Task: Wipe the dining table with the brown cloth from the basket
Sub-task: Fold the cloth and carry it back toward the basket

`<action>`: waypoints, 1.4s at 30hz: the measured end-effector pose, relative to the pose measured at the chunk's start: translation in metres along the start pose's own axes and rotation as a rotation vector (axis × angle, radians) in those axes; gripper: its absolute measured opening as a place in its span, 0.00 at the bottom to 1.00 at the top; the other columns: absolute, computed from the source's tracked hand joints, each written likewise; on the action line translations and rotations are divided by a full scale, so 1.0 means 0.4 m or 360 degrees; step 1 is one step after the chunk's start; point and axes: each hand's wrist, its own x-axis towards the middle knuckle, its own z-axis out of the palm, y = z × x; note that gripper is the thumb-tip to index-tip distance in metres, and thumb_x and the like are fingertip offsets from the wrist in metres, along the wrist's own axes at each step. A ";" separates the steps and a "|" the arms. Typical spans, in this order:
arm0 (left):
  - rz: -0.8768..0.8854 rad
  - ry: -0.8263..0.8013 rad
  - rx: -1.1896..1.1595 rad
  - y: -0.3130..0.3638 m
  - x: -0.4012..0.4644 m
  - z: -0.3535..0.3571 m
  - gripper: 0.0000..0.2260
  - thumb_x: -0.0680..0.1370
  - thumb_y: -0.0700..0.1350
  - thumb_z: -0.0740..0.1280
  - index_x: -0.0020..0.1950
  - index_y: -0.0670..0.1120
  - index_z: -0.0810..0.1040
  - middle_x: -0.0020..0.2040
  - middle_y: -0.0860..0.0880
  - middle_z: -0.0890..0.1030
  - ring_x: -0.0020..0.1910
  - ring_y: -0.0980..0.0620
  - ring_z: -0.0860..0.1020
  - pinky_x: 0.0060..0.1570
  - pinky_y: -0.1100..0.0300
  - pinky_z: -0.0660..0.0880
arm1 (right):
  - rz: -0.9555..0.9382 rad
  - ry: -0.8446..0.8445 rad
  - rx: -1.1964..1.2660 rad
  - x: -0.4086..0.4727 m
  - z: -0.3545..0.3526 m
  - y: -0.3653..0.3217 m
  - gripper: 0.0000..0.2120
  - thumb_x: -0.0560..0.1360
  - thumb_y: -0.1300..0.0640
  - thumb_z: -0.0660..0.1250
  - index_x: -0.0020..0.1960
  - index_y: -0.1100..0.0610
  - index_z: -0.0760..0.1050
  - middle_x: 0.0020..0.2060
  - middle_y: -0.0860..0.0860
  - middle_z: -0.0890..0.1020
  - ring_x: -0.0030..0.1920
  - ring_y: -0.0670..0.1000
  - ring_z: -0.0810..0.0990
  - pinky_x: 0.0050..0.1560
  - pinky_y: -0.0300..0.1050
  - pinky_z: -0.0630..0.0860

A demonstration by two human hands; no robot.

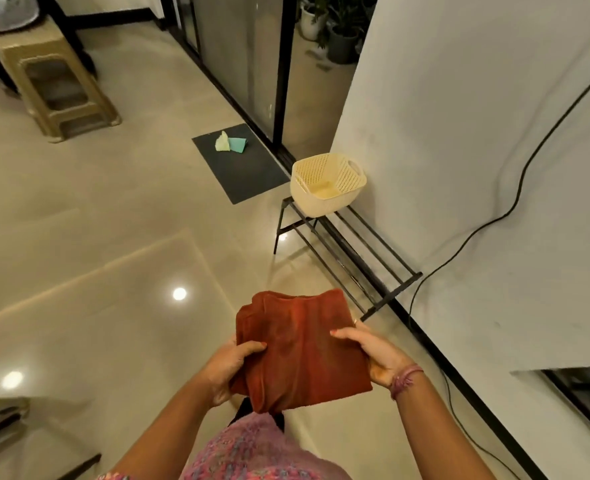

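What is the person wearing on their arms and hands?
Both forearms are bare, with no sleeves reaching them. The right hand has pink thread bands round its wrist, a thin ring and pinkish nail polish. The left hand wears nothing. A pink patterned knit top shows below.

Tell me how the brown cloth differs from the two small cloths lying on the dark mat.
The brown cloth is rust-brown; the small cloths are pale green and teal. The brown one is held up folded, the left hand and right hand gripping its sides; the small ones lie loose on the dark mat by the glass door. The brown one looks larger. All appear to be soft cleaning cloths.
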 end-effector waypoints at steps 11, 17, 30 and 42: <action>0.0526 -0.0007 0.0774 0.357 0.265 0.062 0.54 0.72 0.37 0.73 0.73 0.62 0.31 0.66 0.59 0.62 0.61 0.56 0.70 0.61 0.54 0.72 | -0.0253 0.0240 -0.0243 0.289 0.027 -0.352 0.24 0.76 0.70 0.64 0.63 0.45 0.71 0.51 0.51 0.83 0.45 0.51 0.84 0.40 0.44 0.81; 0.0682 0.0024 0.1455 0.508 0.441 0.157 0.38 0.76 0.39 0.69 0.77 0.53 0.49 0.75 0.47 0.57 0.73 0.49 0.60 0.71 0.59 0.57 | -0.0218 0.0340 -0.0296 0.436 -0.067 -0.545 0.26 0.74 0.71 0.67 0.69 0.57 0.70 0.55 0.55 0.82 0.52 0.55 0.82 0.50 0.49 0.80; 0.0618 0.0142 0.1777 0.806 0.966 0.425 0.29 0.80 0.42 0.62 0.77 0.45 0.52 0.77 0.48 0.50 0.74 0.47 0.58 0.70 0.60 0.56 | -0.0070 0.0547 -0.0481 0.878 -0.342 -0.992 0.24 0.74 0.69 0.67 0.69 0.60 0.70 0.57 0.59 0.80 0.54 0.57 0.81 0.58 0.54 0.78; 0.0225 0.0327 0.1866 0.890 1.322 0.438 0.29 0.79 0.42 0.63 0.77 0.42 0.53 0.76 0.44 0.53 0.72 0.43 0.61 0.70 0.51 0.62 | -0.0011 0.0588 -0.1150 1.276 -0.392 -1.108 0.20 0.76 0.62 0.63 0.68 0.57 0.72 0.63 0.56 0.77 0.62 0.57 0.75 0.60 0.46 0.71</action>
